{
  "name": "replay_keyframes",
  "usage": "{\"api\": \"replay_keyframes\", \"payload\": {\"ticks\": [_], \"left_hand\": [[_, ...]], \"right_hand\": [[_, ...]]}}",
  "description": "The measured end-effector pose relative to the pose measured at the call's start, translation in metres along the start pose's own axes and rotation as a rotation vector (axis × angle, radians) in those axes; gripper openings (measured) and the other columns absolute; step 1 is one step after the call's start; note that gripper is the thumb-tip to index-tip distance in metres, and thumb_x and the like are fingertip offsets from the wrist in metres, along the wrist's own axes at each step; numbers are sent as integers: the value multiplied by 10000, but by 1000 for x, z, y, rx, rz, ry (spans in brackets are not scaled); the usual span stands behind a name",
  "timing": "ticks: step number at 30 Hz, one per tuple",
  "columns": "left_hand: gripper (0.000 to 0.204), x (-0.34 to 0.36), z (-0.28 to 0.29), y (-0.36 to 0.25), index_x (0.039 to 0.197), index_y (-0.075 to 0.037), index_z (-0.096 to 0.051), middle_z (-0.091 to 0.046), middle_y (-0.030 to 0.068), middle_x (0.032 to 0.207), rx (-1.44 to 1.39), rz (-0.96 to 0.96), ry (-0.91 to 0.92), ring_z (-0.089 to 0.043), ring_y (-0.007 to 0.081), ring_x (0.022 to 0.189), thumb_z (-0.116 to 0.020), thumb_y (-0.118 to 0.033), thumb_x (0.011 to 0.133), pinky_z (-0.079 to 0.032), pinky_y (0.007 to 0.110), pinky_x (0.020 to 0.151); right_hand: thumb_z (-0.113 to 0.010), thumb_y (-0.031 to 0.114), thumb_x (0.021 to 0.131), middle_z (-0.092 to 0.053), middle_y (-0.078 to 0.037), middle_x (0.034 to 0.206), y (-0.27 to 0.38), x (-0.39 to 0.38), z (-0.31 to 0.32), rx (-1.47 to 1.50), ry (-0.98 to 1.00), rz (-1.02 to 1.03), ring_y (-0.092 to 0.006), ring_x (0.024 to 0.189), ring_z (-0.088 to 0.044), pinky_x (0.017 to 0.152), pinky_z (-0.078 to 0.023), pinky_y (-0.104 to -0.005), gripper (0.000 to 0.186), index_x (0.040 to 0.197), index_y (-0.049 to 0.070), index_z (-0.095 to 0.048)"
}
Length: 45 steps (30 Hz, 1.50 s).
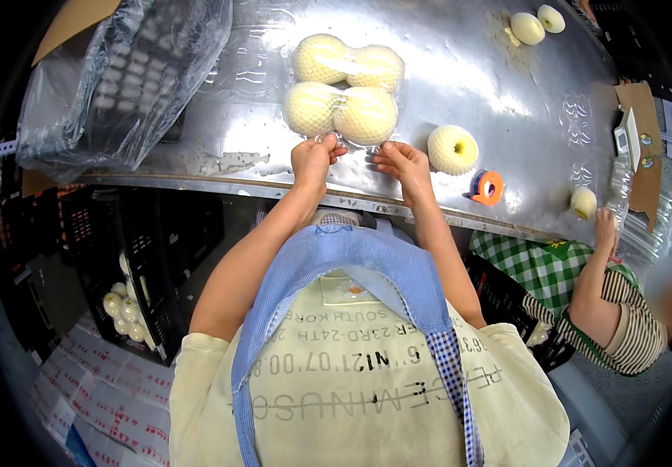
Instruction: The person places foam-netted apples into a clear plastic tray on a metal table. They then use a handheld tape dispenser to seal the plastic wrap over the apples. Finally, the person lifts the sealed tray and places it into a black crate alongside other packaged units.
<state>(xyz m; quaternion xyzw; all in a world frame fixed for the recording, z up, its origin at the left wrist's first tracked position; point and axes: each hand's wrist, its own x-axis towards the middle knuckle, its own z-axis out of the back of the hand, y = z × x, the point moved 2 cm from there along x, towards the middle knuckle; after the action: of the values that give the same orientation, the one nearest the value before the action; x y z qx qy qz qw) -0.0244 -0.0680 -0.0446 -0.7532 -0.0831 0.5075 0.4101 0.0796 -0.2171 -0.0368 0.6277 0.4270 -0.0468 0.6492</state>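
On the metal table (250, 136), a clear plastic clamshell pack (344, 100) holds several round, pale yellow fruits (365, 115) in foam nets. My left hand (315, 163) has its fingers closed on the near edge of the pack, at the left corner. My right hand (408, 169) pinches the same edge near its right corner. Just right of that hand sits a loose fruit in a foam net (453, 150), its top uncovered. An orange and dark-blue ring-shaped thing (488, 188), perhaps a tape dispenser, lies near the table's front edge.
A clear plastic bag (157, 86) in a cardboard box fills the table's left end. Netted fruits (527, 29) lie at the far right. A co-worker (616, 311) works at right beside clear plastic packs (630, 179). Below left, a black crate (166, 327) contains fruits.
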Motion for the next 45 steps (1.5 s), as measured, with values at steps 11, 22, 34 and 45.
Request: {"api": "replay_keyframes", "payload": {"ticks": [11, 22, 34, 45], "left_hand": [[158, -1, 8, -8, 804, 7, -607, -651, 79, 755, 22, 26, 33, -643, 127, 696, -601, -143, 852, -427, 236, 621], [180, 0, 15, -13, 906, -2, -626, -644, 62, 830, 67, 96, 121, -626, 120, 773, -598, -176, 870, -434, 239, 671], [157, -1, 17, -13, 875, -11, -628, -639, 48, 780, 77, 71, 141, -606, 103, 734, -586, -162, 882, -424, 226, 659], [236, 1, 20, -10, 939, 9, -631, -635, 45, 808, 43, 76, 199, -620, 118, 734, -623, -214, 861, -429, 236, 653]], "right_hand": [[-611, 373, 858, -616, -51, 900, 48, 49, 1, -212, -97, 32, -129, 797, -556, 732, -448, -261, 422, 1026, -14, -606], [-646, 208, 843, -651, -46, 851, 49, 73, 12, -105, -11, -100, -109, 744, -576, 725, -462, -242, 214, 935, 14, -628], [-646, 187, 842, -652, -50, 830, 40, 80, 14, -92, -32, -141, -117, 735, -581, 716, -466, -251, 193, 912, 8, -627], [-675, 239, 814, -634, -6, 822, 41, 74, 15, -35, 2, -133, -99, 743, -557, 691, -440, -244, 236, 946, 48, -629]]}}
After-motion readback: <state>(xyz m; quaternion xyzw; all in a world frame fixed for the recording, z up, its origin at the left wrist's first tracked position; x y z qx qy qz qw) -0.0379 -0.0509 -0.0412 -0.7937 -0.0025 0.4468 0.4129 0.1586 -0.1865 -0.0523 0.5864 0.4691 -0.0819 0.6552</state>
